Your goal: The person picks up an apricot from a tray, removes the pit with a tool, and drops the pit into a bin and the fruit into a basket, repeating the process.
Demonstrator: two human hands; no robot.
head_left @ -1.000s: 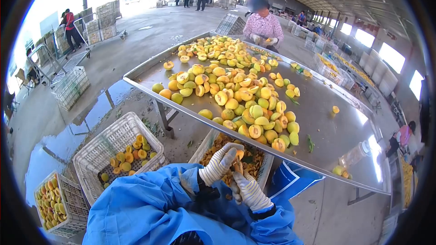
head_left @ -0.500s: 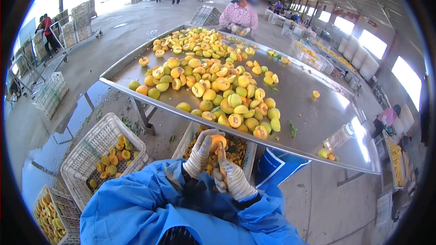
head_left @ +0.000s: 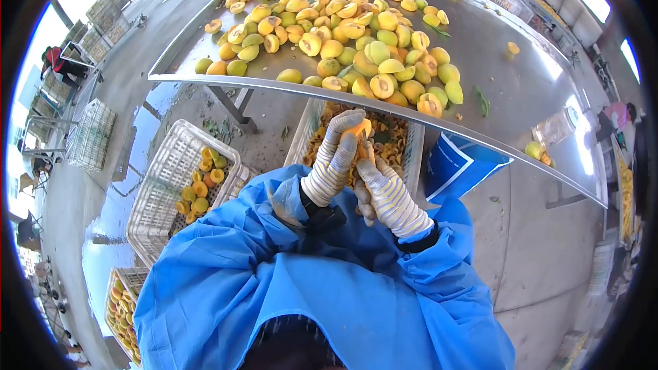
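Observation:
My left hand (head_left: pixel 336 157), in a striped work glove with grey fingers, is closed around a yellow-orange peach half (head_left: pixel 364 128). Facing it, my right hand (head_left: pixel 385 188), gloved alike, grips a slim small tool (head_left: pixel 368 151) with an orange-brown handle. Its tip meets the fruit, mostly hidden by the fingers, so its exact kind cannot be told. Below both hands a light plastic crate (head_left: pixel 415 154) holds brownish-orange scraps. Just beyond them, many halved peaches (head_left: pixel 332 48) lie heaped on a metal table (head_left: pixel 274 99).
To the left stands a white crate (head_left: pixel 154 195) with some peach halves, and a fuller crate (head_left: pixel 130 274) below it. A blue container (head_left: pixel 462 164) sits under the table's front edge. A clear plastic jar (head_left: pixel 554 127) lies on the table's right side.
The view has tilted downward, so the table appears higher and the person across it is out of view. My left fingers now wrap further over the peach half, with the tool against it.

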